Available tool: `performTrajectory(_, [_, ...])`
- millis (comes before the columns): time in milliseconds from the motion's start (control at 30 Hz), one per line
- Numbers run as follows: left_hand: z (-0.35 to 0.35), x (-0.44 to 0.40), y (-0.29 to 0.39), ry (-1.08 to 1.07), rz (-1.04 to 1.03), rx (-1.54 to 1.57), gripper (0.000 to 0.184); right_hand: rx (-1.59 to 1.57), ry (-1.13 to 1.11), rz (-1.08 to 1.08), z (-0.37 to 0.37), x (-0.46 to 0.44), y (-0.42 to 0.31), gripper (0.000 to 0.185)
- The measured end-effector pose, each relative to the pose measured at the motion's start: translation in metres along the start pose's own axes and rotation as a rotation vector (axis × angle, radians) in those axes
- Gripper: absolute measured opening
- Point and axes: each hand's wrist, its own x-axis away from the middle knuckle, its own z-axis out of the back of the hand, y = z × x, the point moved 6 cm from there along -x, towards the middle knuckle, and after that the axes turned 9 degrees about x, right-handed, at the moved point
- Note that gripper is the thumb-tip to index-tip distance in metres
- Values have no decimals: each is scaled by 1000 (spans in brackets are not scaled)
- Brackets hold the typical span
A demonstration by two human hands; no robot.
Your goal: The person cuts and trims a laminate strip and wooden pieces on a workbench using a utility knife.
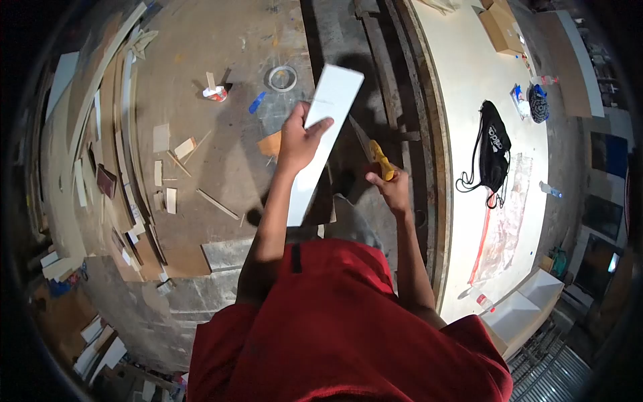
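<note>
A long white board (pixel 338 100) slants across the middle of the view, with a thin dark line across its upper part. My left hand (pixel 303 139) is closed on its left edge, the thumb lying on the white face. To the right of the board, my right hand (pixel 392 187) grips the yellow handle of a hand saw (pixel 382 161). The saw's thin blade points up and left towards the board's right edge; whether it touches the board, I cannot tell.
A tape roll (pixel 282 79), a red and white cup (pixel 214 93) and wood offcuts (pixel 161 138) lie on the left worktable. Long strips are stacked farther left. A black drawstring bag (pixel 493 144) lies on the pale table (pixel 462 87) at right.
</note>
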Motion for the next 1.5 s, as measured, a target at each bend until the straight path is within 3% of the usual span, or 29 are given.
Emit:
performTrajectory(167, [-17,1,40,213,-150,431,31,61,-49,19,10,4,1,27])
performTrajectory(233, [-20,10,33,312,-128,421,36,99,-68,3,13,3,-6,26])
performTrajectory(367, [-32,36,-3,413,53,508,42,249,0,35,24,9,-32,25])
performTrajectory(467, [-39,66,-60,472,192,558,47,304,-68,43,33,2,-22,22])
performTrajectory(533, [-38,84,-84,490,229,546,48,520,-177,168,35,-11,8,23])
performTrajectory(600, [-32,112,-107,431,535,531,40,631,-216,159,36,-16,22,21])
performTrajectory(633, [-14,122,-118,433,538,529,40,747,-258,154,37,-21,31,21])
performTrajectory(700, [28,156,-155,16,987,-126,34,772,-287,214,44,-38,85,28])
performTrajectory(767, [72,158,-114,114,859,-456,29,939,-355,247,45,-42,108,33])
performTrajectory(800, [73,162,-126,111,876,-459,29,926,-450,369,41,-44,112,38])
performTrajectory(867, [79,128,-107,395,-89,-635,26,973,-447,333,37,-45,108,32])
performTrajectory(900, [62,114,-98,357,-360,-636,19,982,-467,342,34,-51,114,30])
performTrajectory(1033, [20,88,-152,129,-289,-957,14,1008,-526,352,33,-80,187,27])
performTrajectory(1100, [13,88,-158,136,-295,-1028,13,1122,-360,346,43,-98,231,29])
performTrajectory(1200, [14,93,-162,224,-280,-1090,10,1118,-456,403,33,-88,178,31])
performTrajectory(1233, [15,98,-165,219,-270,-1095,10,1034,-448,298,36,-87,172,31])
performTrajectory(1333, [16,95,-167,240,-204,-1123,8,1008,-341,319,40,-80,143,27])
performTrajectory(1400, [13,94,-164,247,-157,-1116,9,1197,-284,403,49,-84,152,35])
performTrajectory(1500, [10,93,-166,240,-97,-1064,10,1229,-248,365,58,-83,111,32])
